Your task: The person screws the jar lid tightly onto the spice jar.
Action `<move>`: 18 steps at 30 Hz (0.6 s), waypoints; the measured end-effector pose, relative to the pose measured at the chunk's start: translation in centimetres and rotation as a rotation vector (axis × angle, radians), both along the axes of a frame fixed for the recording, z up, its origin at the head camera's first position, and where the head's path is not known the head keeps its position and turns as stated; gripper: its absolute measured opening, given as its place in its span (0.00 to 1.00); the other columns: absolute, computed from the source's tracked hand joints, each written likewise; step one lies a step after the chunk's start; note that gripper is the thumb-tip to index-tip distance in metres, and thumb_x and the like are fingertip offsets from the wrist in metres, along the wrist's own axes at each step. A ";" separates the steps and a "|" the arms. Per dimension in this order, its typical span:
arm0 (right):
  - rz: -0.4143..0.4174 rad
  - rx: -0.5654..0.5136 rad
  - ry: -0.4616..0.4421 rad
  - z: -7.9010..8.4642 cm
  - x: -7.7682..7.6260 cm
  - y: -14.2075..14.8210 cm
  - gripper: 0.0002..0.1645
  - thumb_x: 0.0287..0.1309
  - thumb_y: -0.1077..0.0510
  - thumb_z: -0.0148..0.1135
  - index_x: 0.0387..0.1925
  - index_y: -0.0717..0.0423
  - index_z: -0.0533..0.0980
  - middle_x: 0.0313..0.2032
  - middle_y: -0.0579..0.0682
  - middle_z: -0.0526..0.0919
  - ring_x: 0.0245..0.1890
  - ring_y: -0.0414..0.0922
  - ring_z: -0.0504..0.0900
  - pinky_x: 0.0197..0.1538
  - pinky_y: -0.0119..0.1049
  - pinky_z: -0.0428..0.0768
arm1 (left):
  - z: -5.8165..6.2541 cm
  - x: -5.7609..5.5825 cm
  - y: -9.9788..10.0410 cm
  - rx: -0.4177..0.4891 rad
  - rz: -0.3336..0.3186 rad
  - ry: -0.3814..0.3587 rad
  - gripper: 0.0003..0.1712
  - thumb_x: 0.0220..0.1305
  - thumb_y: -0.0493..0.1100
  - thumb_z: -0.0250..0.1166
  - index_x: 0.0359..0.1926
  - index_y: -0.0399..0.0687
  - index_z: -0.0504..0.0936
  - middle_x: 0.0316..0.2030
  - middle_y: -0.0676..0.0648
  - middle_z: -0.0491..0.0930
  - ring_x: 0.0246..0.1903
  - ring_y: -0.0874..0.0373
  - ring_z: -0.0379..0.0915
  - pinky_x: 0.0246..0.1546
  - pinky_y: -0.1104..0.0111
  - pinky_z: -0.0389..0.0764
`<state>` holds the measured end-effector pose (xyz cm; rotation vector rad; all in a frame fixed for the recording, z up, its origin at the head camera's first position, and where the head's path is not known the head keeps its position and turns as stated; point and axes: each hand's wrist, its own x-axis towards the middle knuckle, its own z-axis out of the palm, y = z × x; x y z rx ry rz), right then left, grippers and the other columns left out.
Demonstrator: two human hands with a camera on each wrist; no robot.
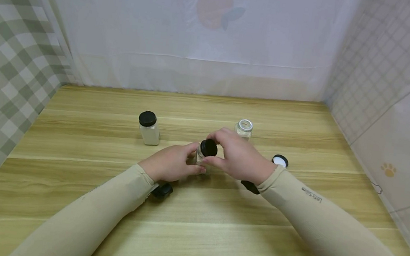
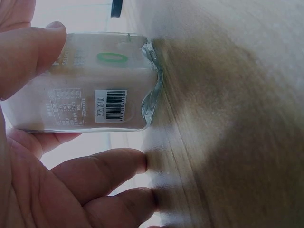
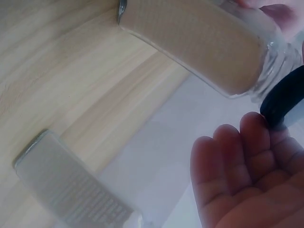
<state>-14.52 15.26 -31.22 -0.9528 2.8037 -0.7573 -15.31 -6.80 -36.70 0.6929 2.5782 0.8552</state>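
Note:
My left hand (image 1: 172,163) grips a small square glass jar (image 2: 85,85) by its sides, thumb on one face. The jar holds a pale brown powder and carries a barcode label (image 2: 110,105); it stands upright with its base at the tabletop. At the jar's mouth, my right hand (image 1: 241,155) pinches a black screw lid (image 1: 209,148) between thumb and fingers. In the right wrist view the lid sits tilted against the threaded neck, with some glass thread showing beside it. The other right fingertips (image 3: 227,137) are close together near the lid.
A capped jar (image 1: 150,134) of whitish content stands to the left. Behind my right hand is an uncapped glass jar (image 1: 243,133). A loose black lid (image 1: 280,160) lies on the wooden table (image 1: 192,236), white inside up. Hanging cloths (image 1: 203,77) border the back and sides.

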 end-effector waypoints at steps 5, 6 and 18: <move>0.013 -0.009 0.012 -0.3 -0.1 -0.2 0.24 0.63 0.52 0.77 0.53 0.60 0.78 0.50 0.52 0.83 0.55 0.49 0.81 0.59 0.46 0.81 | 0.0 0.0 0.0 0.001 0.000 -0.002 0.22 0.68 0.64 0.70 0.59 0.72 0.77 0.46 0.51 0.83 0.41 0.53 0.77 0.45 0.58 0.76; 0.017 -0.013 0.016 -0.3 -0.1 -0.2 0.24 0.63 0.52 0.77 0.53 0.60 0.78 0.50 0.52 0.83 0.54 0.49 0.81 0.59 0.47 0.81 | 0.0 0.0 0.0 -0.001 0.001 -0.002 0.22 0.68 0.64 0.70 0.59 0.72 0.77 0.47 0.51 0.84 0.41 0.53 0.77 0.45 0.58 0.76; 0.016 -0.009 0.005 -0.4 -0.2 -0.4 0.24 0.63 0.53 0.77 0.54 0.61 0.78 0.51 0.53 0.82 0.53 0.49 0.81 0.58 0.46 0.81 | 0.0 0.0 -0.1 -0.003 0.001 0.007 0.23 0.68 0.64 0.69 0.61 0.73 0.76 0.50 0.51 0.84 0.43 0.52 0.77 0.50 0.57 0.78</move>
